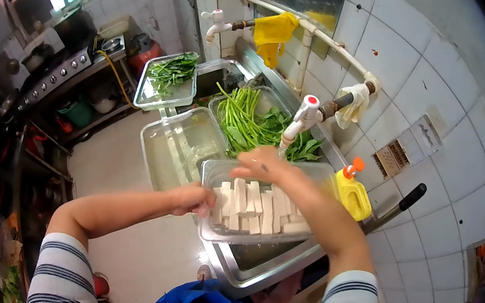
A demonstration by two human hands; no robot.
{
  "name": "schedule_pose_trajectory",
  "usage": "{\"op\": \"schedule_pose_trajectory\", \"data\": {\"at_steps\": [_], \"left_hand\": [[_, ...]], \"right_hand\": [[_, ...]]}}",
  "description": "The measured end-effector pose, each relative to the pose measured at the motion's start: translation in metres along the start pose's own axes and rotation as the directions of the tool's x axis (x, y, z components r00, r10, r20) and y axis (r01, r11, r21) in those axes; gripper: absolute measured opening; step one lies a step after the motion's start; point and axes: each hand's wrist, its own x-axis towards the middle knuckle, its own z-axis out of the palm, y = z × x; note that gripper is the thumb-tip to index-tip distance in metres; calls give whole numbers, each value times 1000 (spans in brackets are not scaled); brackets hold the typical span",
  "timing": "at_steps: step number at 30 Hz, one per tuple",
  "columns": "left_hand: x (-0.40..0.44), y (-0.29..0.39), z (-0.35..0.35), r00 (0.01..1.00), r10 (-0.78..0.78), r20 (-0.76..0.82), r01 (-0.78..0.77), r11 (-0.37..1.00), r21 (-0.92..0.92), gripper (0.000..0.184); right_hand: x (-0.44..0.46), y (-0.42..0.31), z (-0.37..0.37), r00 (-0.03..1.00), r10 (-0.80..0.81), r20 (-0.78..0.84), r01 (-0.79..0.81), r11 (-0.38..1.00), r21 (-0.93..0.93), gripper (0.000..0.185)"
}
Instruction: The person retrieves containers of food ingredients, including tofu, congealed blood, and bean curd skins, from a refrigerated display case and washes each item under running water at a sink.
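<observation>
A clear plastic tub point(253, 240) full of white block-like strips point(240, 197), which look like tofu, rests over the near part of the metal sink. My left hand point(193, 200) is closed on the tub's left edge. Above the tub's far side is my right hand point(264, 165), fingers pointing left and partly bent, with nothing visible in them. It is just below the white tap point(302, 118) with a red cap. Behind the tub, leafy green stems point(247, 114) fill another container. Whether the right fingertips touch the strips is hidden.
Left of the sink are a container of clear liquid point(177, 140) and a tray of cut greens point(172, 72). A yellow bottle point(352, 194) stands at right beside a black-handled tool point(411, 198). Yellow gloves point(273, 34) hang on the far tap's pipe. A stove point(52, 78) stands at left.
</observation>
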Motion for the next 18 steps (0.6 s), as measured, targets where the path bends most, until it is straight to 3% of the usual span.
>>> {"op": "schedule_pose_trajectory", "data": {"at_steps": [2,4,7,8,10,11,14,15,17,18], "left_hand": [[-14,-3,-6,999,11,-40,-13,999,-36,25],[-34,5,-1,994,39,-106,-48,996,-80,23],[-31,1,-4,993,51,-110,-55,998,-31,23],[-30,3,-1,993,49,-103,-52,998,-24,23],[-27,8,5,993,76,-89,-75,997,15,23],[-26,4,6,993,73,-88,-72,997,13,23],[-26,-1,-2,998,30,-53,-35,995,-92,24],[-29,-2,-2,995,45,-86,-54,994,-97,25],[-36,-1,-1,991,54,-125,-68,991,-112,26],[-38,3,3,989,58,-137,-67,996,-57,40]], "right_hand": [[-39,27,-5,996,49,-74,-68,957,-281,49],[-73,47,-28,972,210,-103,-227,954,-197,51],[-59,36,-30,979,202,27,-182,924,-338,53],[-46,25,-28,978,197,72,-181,965,-191,54],[-5,-6,1,990,26,-138,-37,996,-79,55],[-2,-10,-3,990,27,-136,-38,996,-77,55],[-1,-7,-31,965,55,257,-36,996,-78,52],[-16,8,-35,963,47,264,-29,997,-74,52],[-39,27,-41,952,221,212,-236,971,47,48],[-32,24,-34,951,214,221,-231,972,52,48]]}}
